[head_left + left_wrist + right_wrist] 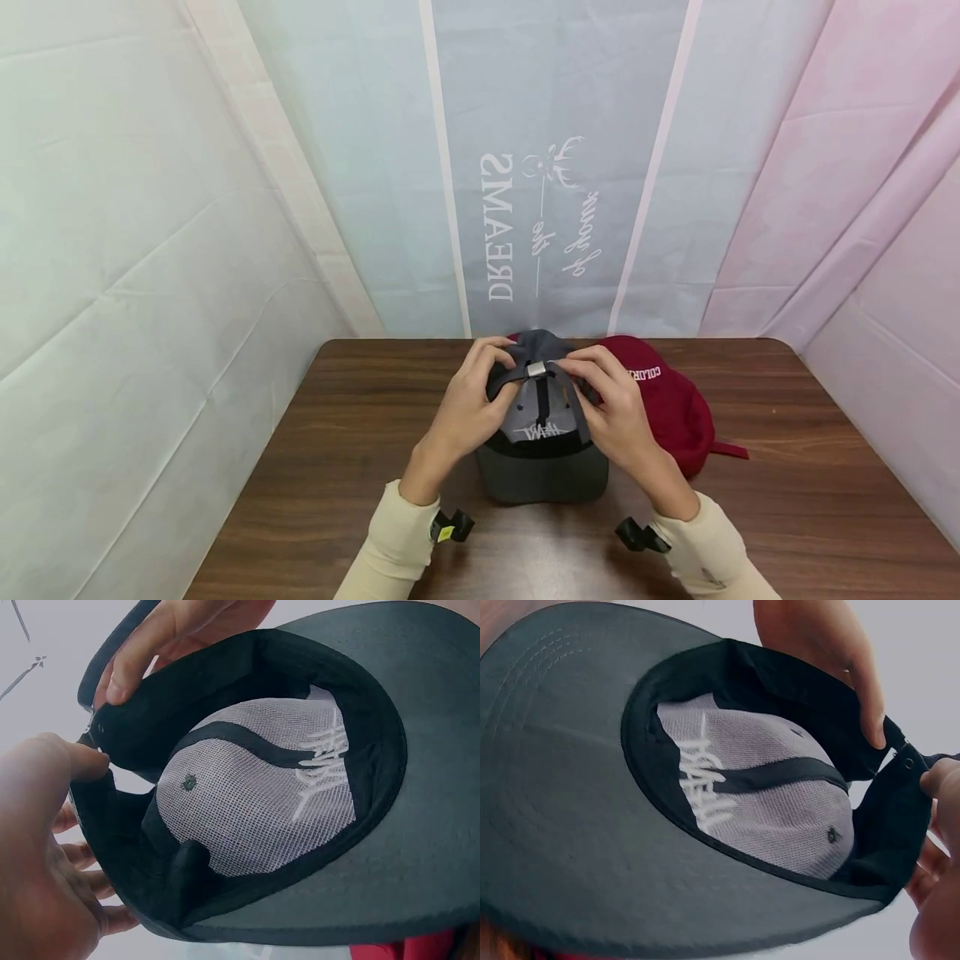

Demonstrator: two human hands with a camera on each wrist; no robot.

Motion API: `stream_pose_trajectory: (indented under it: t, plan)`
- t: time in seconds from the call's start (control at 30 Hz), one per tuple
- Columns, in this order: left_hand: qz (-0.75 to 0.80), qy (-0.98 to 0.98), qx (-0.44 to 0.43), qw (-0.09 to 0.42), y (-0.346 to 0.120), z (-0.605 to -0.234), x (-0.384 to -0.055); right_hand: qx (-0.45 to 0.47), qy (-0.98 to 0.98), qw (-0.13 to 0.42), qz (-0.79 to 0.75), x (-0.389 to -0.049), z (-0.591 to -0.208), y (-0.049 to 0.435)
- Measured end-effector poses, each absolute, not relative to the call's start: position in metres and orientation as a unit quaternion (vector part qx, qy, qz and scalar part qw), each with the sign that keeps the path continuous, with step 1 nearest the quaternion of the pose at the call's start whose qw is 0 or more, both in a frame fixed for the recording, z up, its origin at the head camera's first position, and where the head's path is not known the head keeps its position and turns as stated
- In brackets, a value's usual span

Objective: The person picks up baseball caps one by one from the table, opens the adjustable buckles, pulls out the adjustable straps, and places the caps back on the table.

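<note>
A dark grey baseball cap (546, 483) is held over the table, its inside facing me and its brim toward me. White lettering shows through the pale mesh lining (247, 780). At the back of the cap is an adjustable strap with a metal buckle (536, 368). My left hand (472, 400) pinches the band left of the buckle, thumb inside. On the other side, my right hand (618, 408) pinches the band and strap, thumb inside the cap. Both wrist views show the thumbs close to the strap gap; some fingertips behind the band are hidden.
A red cap (678, 417) with white lettering lies on the wooden table (337, 467), behind and right of my right hand, its strap (730, 450) sticking out. A bit of red also shows behind the grey cap. Fabric curtains (375, 167) stand around the back and sides.
</note>
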State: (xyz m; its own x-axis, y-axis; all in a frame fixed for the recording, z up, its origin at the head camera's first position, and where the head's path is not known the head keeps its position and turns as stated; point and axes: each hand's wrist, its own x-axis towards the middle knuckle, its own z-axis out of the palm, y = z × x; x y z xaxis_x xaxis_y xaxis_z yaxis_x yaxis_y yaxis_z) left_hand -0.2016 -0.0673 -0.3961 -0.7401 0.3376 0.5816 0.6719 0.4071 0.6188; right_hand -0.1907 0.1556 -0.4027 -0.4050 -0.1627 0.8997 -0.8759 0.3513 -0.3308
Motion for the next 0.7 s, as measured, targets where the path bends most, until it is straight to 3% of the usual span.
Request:
stream_pose_trajectory:
  t: [0.33, 0.7]
  plan:
    - [-0.429, -0.826, -0.318, 0.181, -0.065, -0.399, -0.203, 0.361, -0.710, 0.445, 0.409, -0.195, -0.403, 0.154]
    - [-0.410, -0.776, -0.386, 0.284, -0.052, -0.395, -0.199, 0.372, -0.698, 0.445, 0.421, -0.197, -0.404, 0.154]
